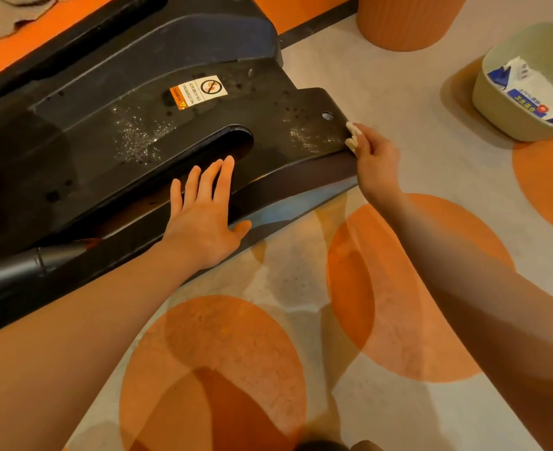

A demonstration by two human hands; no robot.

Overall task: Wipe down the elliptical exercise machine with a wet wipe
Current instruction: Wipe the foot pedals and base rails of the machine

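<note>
The wet wipe (351, 135), bunched white, is pressed against the right-hand corner edge of the elliptical's black base cover (106, 135), pinched in the right hand (374, 161). Damp streaks glisten on the cover near a warning sticker (198, 91). The left hand (203, 216) lies flat, fingers spread, on the cover's rim. A pale bin (509, 115) holding a wipes packet (529, 92) stands on the floor, well apart

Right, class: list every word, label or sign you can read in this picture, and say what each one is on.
"NO STEPPING ON SURFACE": white sticker on the black machine cover, beside a crossed-out circle sign.
"WARNING": the sticker's orange strip, only just legible.
Blue print on the wipes packet in the basin: too blurred to read.
</note>
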